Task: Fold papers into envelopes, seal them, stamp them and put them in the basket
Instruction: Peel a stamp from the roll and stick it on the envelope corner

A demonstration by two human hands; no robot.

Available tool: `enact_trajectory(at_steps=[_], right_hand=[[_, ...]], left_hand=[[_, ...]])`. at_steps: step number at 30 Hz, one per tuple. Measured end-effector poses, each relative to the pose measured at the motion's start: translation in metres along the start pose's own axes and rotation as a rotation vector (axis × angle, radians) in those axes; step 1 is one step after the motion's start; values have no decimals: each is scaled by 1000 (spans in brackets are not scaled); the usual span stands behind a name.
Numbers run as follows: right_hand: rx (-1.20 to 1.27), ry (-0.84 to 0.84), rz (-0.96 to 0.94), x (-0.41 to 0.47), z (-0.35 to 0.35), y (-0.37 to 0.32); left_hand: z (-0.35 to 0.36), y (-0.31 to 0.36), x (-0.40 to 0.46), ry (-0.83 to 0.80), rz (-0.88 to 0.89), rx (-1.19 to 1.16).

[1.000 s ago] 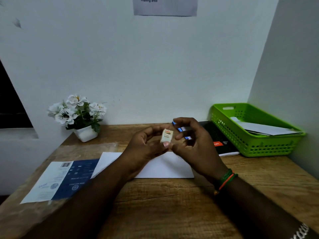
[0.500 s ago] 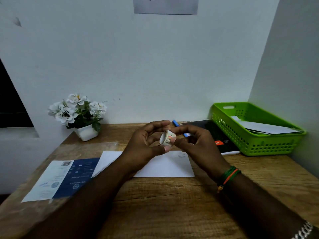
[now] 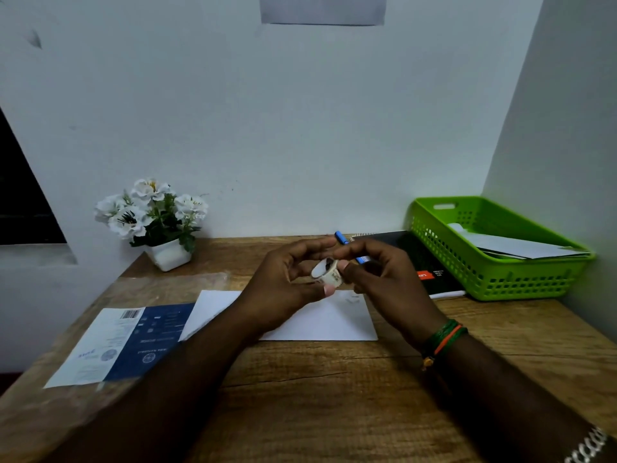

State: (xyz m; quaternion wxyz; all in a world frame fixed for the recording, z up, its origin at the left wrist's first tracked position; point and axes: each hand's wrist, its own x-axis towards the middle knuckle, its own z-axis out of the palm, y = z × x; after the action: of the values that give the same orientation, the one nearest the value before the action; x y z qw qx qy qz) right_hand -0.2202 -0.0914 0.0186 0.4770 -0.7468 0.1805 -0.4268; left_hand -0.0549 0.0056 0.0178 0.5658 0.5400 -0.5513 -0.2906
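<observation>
A small roll of stamps (image 3: 329, 271) is held above the desk between both hands. My left hand (image 3: 287, 285) pinches it from the left with thumb below and fingers above. My right hand (image 3: 384, 279) pinches it from the right with thumb and forefinger. Under the hands a white envelope (image 3: 334, 320) lies flat on the wooden desk (image 3: 334, 396), partly hidden by my left forearm. The green basket (image 3: 494, 279) stands at the back right against the wall, with white envelopes (image 3: 521, 248) inside.
A blue and white printed sheet (image 3: 123, 342) lies at the left of the desk. A pot of white flowers (image 3: 157, 222) stands at the back left. A black notebook (image 3: 420, 259) and a blue pen (image 3: 342, 237) lie beside the basket.
The stamp roll has turned in my fingers, from showing its flat printed face to showing its open ring. Both hands stayed above the envelope.
</observation>
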Motion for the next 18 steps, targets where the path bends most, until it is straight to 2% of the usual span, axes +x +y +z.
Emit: enact_trajectory(at_steps=[8, 18], right_hand=[[-146, 14, -46, 4, -4, 8], [-217, -2, -56, 3, -2, 15]], left_hand=[[-1, -3, 2, -26, -8, 32], [-1, -2, 2, -25, -20, 53]])
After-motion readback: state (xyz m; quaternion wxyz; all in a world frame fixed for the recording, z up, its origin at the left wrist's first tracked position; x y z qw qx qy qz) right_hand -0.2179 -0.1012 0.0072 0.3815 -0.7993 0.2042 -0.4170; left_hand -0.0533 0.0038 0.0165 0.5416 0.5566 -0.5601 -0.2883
